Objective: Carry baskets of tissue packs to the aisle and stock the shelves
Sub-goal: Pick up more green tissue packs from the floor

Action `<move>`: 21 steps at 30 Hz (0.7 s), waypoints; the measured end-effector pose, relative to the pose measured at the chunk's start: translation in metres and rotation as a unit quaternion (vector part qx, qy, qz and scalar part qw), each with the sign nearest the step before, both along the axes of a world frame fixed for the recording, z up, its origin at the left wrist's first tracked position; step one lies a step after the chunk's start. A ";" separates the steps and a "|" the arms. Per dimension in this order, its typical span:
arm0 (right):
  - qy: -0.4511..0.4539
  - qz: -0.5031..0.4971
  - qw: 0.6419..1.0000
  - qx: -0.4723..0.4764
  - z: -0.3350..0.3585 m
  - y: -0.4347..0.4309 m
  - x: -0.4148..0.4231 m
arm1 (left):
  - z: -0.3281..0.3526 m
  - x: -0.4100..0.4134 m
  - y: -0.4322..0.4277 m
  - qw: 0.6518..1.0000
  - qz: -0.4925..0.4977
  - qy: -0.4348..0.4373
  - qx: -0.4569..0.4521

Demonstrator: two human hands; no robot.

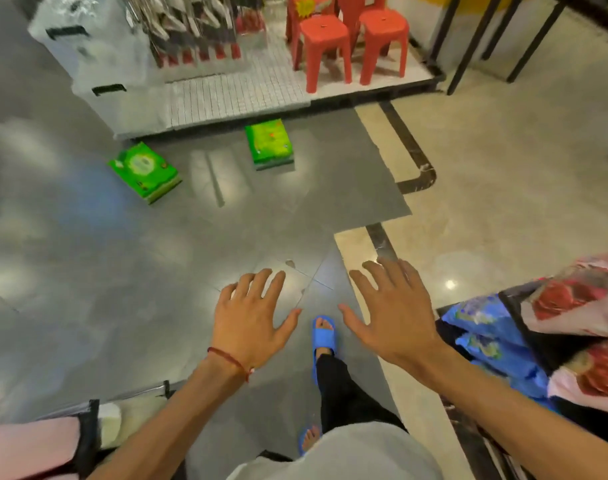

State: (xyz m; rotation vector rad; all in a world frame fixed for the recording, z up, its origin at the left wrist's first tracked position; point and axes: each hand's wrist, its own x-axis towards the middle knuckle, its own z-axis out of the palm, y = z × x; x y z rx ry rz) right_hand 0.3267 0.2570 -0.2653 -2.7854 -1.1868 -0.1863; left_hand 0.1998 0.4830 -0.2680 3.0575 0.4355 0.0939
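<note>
Two green tissue packs lie on the grey floor ahead: one tilted pack (143, 172) at the left, and another pack (269, 144) close to the edge of a low display platform. My left hand (250, 318), with a red string on its wrist, and my right hand (390, 311) are both stretched out in front of me, palms down, fingers spread, holding nothing. Both hands are well short of the packs. No basket is in view.
A white display platform (240, 95) holds red plastic stools (352, 39) and racks of goods. Wrapped blue and floral bedding (538, 341) stacks up at my right. A pink bundle (28, 448) sits at lower left. My feet wear blue sandals (323, 336).
</note>
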 end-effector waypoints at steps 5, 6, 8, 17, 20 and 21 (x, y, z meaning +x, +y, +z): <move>0.001 0.036 0.999 0.026 -0.013 0.094 0.109 | 0.000 0.100 0.091 1.000 0.024 0.014 0.008; 0.002 0.042 0.999 0.027 -0.013 0.112 0.134 | 0.003 0.123 0.108 0.999 0.033 0.018 0.008; 0.004 0.047 0.998 0.032 -0.009 0.148 0.183 | 0.011 0.170 0.141 0.999 0.041 0.023 0.012; -0.027 0.105 0.994 0.029 -0.001 0.308 0.379 | 0.021 0.334 0.284 0.996 0.082 0.024 0.006; -0.024 0.094 0.995 0.025 -0.012 0.365 0.433 | 0.008 0.384 0.343 0.995 0.095 0.029 -0.007; -0.022 0.085 0.996 0.020 -0.016 0.384 0.451 | 0.003 0.401 0.364 0.995 0.094 0.033 -0.010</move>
